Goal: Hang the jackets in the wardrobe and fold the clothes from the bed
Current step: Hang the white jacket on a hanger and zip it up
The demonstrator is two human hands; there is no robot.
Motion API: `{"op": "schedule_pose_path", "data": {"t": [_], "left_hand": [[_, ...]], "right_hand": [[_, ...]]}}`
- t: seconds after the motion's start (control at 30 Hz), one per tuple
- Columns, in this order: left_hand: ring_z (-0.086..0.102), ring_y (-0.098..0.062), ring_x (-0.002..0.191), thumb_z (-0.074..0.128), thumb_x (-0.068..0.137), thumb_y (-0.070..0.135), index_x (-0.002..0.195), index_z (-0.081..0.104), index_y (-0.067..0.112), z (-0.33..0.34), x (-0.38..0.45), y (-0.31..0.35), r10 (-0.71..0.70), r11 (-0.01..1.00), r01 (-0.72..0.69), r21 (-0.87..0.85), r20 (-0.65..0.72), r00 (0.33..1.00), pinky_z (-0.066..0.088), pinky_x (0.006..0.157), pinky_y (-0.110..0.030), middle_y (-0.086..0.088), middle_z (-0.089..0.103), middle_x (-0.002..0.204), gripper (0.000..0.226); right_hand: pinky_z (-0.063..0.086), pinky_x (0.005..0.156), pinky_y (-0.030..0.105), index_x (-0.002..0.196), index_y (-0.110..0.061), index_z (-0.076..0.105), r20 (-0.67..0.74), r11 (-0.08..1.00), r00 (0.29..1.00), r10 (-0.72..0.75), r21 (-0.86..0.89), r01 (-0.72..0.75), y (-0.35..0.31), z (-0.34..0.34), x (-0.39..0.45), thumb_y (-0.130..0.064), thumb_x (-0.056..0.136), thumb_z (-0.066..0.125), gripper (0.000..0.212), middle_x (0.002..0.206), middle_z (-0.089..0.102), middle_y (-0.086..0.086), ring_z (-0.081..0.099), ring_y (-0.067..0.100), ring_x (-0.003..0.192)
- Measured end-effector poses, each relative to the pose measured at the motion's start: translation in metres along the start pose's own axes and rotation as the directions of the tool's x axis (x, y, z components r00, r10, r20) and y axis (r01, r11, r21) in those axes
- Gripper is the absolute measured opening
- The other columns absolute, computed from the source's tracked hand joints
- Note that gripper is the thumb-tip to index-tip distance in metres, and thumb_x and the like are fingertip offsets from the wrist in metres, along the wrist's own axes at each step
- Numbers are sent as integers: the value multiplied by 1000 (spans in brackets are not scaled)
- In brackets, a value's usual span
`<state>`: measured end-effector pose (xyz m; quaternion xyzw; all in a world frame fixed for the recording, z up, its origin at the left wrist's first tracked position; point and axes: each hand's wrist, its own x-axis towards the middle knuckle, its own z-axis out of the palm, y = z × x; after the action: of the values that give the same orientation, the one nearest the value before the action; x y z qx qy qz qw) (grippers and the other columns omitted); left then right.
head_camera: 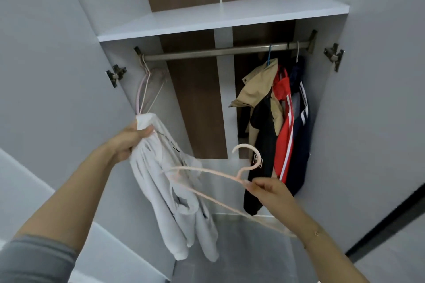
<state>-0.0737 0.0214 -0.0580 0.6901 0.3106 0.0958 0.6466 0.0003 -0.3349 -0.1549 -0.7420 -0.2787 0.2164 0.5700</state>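
Note:
My left hand (130,140) grips a white jacket (174,200) by its top, and the garment hangs down in front of the open wardrobe. My right hand (269,192) pinches a pale pink hanger (218,173) near its neck, hook pointing up, one arm of it reaching toward the jacket. Inside the wardrobe a metal rail (207,53) runs across. On its right end hang a beige jacket (259,89), a black garment (262,145), a red jacket (284,126) and a navy striped jacket (299,131).
Spare pink hangers (147,87) hang at the rail's left end. A white shelf (218,16) sits above the rail. The wardrobe doors (57,64) stand open on both sides, with metal hinges (333,55) on the inner walls. The rail's middle is bare.

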Motion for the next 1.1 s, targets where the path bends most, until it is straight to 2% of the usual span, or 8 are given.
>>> {"op": "schedule_pose_path", "data": {"t": [0.17,0.33,0.47,0.6,0.7,0.8,0.9,1.1], "left_hand": [[72,-14,78,53,98,18,138,47,14,22,-36,5,-9,999,12,-37,97,995,59,63,-27,-4,72,93,41],[67,-27,105,59,87,21,143,44,17,43,-67,8,-27,987,71,-142,294,955,57,88,-40,-15,65,125,58],[67,-29,108,59,89,16,134,51,23,39,-90,10,-12,997,43,-57,456,890,59,80,-36,-13,66,124,46],[63,-20,109,63,92,17,125,57,16,18,-109,0,35,920,-151,362,309,950,51,97,-39,-5,68,116,33],[61,-12,94,69,90,23,111,65,14,19,-121,-6,91,839,-256,479,340,936,51,91,-38,-13,67,106,24],[62,0,94,69,89,24,106,67,36,26,-124,-7,140,782,-362,507,423,895,50,83,-20,8,70,102,21],[62,-11,104,66,91,26,111,62,34,16,-116,-7,192,754,-291,588,227,955,47,90,-22,12,68,105,22],[45,-19,93,39,79,80,107,64,26,19,-100,-19,510,-122,-262,957,287,811,36,83,-34,3,46,99,65]], "right_hand": [[25,52,26,56,-14,39,-108,958,994,21,-282,-51,14,9,-3,-40,93,60,50,49,33,-4,31,9,51],[27,52,30,56,-13,42,-115,918,992,43,-386,-85,14,41,8,-44,93,58,51,51,39,0,39,16,55],[26,56,30,52,-16,33,-56,983,998,31,-180,-41,3,66,14,-36,93,62,54,50,27,-3,28,14,56],[22,53,22,59,4,39,-7,971,1000,-9,239,11,-12,77,19,-23,94,64,50,53,24,-3,23,8,51],[23,51,19,55,-3,42,20,972,998,-62,229,56,-25,99,23,-18,93,65,47,52,25,-6,24,8,51],[26,54,22,50,-18,41,-8,969,997,-78,236,77,-37,118,27,-12,93,64,49,51,29,-6,27,9,53],[22,55,25,53,-10,35,-84,959,991,-102,256,121,-41,116,32,-16,93,64,50,54,24,-1,24,12,56],[24,55,26,62,11,43,-91,960,982,-164,215,180,-46,110,43,-14,92,66,45,56,28,4,25,11,55]]}}
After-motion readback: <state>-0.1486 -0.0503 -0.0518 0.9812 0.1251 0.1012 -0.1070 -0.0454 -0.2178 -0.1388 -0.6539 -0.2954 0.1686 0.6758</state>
